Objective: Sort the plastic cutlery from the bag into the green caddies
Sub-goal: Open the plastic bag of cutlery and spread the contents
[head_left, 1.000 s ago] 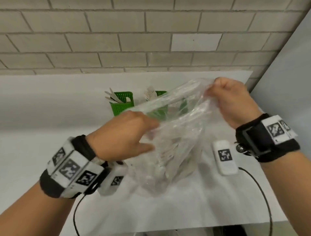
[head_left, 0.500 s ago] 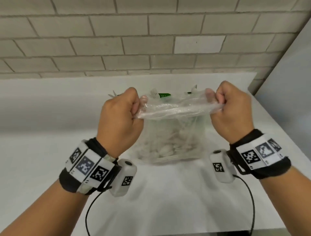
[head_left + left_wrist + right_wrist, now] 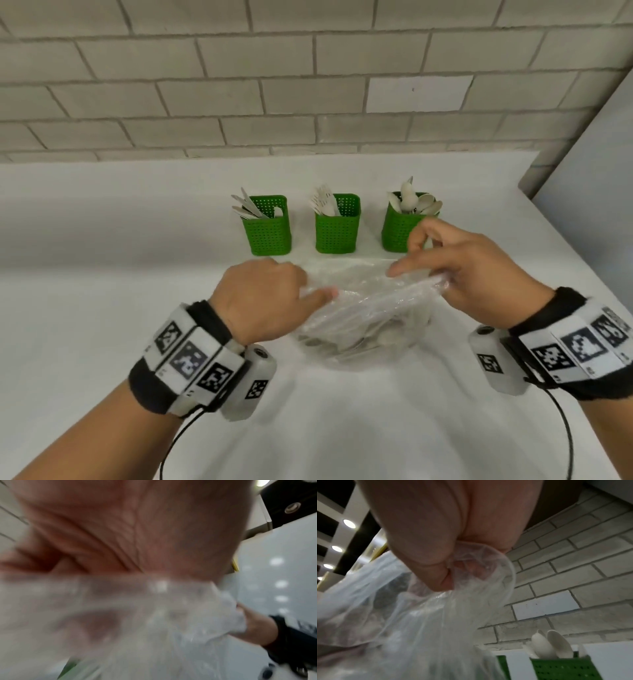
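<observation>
Clear plastic bag (image 3: 363,308) on table, between both hands, left hand (image 3: 260,301) and right hand (image 3: 469,270) pinching its rim

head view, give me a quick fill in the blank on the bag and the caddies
The number of green caddies on the table is ____.
The caddy holding spoons is the one farthest ____.
The bag held by both hands lies ____ the camera than the caddies.

Missing words: three; right; nearer
</observation>
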`<state>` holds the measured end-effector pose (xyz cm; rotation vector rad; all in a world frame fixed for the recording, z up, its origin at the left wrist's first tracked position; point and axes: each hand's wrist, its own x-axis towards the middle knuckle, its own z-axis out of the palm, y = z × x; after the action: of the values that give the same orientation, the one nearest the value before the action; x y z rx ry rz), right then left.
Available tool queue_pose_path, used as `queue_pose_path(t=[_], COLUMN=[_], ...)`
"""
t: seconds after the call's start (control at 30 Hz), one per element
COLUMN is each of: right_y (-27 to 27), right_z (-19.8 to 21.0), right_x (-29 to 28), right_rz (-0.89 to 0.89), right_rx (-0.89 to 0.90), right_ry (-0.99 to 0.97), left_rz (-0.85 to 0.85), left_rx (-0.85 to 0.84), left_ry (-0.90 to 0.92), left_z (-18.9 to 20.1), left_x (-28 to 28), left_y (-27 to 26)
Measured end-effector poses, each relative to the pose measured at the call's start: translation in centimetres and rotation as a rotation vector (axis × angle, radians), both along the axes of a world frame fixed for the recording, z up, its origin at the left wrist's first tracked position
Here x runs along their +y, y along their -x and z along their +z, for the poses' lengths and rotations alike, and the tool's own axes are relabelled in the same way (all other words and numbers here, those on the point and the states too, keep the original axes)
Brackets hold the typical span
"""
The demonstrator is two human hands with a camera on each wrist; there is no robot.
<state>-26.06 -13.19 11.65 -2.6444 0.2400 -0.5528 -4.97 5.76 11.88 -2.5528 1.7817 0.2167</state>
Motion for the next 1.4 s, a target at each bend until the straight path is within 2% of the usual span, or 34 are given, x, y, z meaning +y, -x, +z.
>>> queue_pose_path(t=[0.07,0.13,0.2,0.27,0.37,0.43,0.53,0.63,0.77,0.83,0.9,0.97,1.03,1.1,1.17,1.2,1.23,1.27,1.3,1.33,1.37,1.4], right_y=[0.1,0.1,-0.1,-0.7,-1.9,-2.5,-2.6,-3.1,-2.9,-2.7,-2.6,-2.5,-2.4,-2.7,-3.6,-3.9,-4.1,-4.0,-3.8,-3.7,-3.6,-3.6], right_z=[0.5,1.4,1.9,1.6,0.9,0.8,1.1,0.4,-0.9,-1.8,-2.5,-2.5,-2.1,-1.8,-1.8,-1.9,-2.0,-2.0,-2.0,-2.0,-2.2,-2.4], right_x=[0.3,1.0,1.0,1.3,1.6,2.0,2.3,2.6,2.3,1.8,1.2,0.2,-0.6,-0.8,0.0,0.2,0.3,0.2,0.2,0.4,0.4,0.6], right_rz=[0.090,0.111,0.017,-0.148,-0.415,-0.477,-0.492,-0.459,-0.501,-0.562,-0.585,-0.527,-0.468,-0.451,-0.422,-0.416,-0.383,-0.330,-0.265,-0.226,-0.237,-0.296], right_rx=[0.073,0.201,0.425,0.576,0.583,0.652,0.737,0.782,0.682,0.730,0.774,0.660,0.380,0.032,-0.250,-0.355,-0.444,-0.518,-0.562,-0.561,-0.518,-0.430], right_ry=[-0.009,0.003,-0.014,0.085,0.330,0.377,0.379,0.401,0.520,0.492,0.373,0.090,-0.210,-0.533,-0.903,-1.085,-1.279,-1.477,-1.671,-1.805,-1.827,-1.697], left_rz=[0.069,0.128,0.160,0.148,0.144,0.198,0.282,0.279,0.241,0.222,0.198,0.193,0.299,0.485,0.623,0.657,0.663,0.630,0.553,0.436,0.328,0.244], left_rx=[-0.108,-0.159,-0.147,-0.152,-0.133,-0.056,0.060,0.030,0.058,0.076,0.093,0.204,0.550,1.073,1.514,1.652,1.699,1.615,1.368,1.021,0.653,0.353], left_ry=[0.105,0.093,0.021,-0.053,-0.062,-0.037,0.021,0.009,-0.016,0.031,0.085,0.218,0.440,0.634,0.654,0.636,0.613,0.595,0.560,0.481,0.378,0.289], left_z=[-0.2,-0.3,-0.4,-1.2,-2.7,-3.1,-2.8,-2.8,-3.1,-3.4,-3.7,-3.8,-3.3,-2.4,-1.5,-1.2,-1.0,-0.9,-1.0,-1.4,-1.9,-2.5], left_x=[-0.6,-1.2,-1.7,-2.0,-2.6,-2.6,-2.6,-3.3,-3.5,-3.3,-3.1,-2.9,-2.9,-3.1,-3.5,-3.7,-3.8,-3.9,-4.0,-4.0,-3.9,-3.8], left_y=[0.5,0.5,0.1,-0.2,-0.5,-0.9,-1.2,-1.2,-1.8,-2.1,-2.3,-2.5,-2.4,-2.0,-1.4,-1.1,-0.8,-0.5,-0.3,-0.3,-0.1,0.1])
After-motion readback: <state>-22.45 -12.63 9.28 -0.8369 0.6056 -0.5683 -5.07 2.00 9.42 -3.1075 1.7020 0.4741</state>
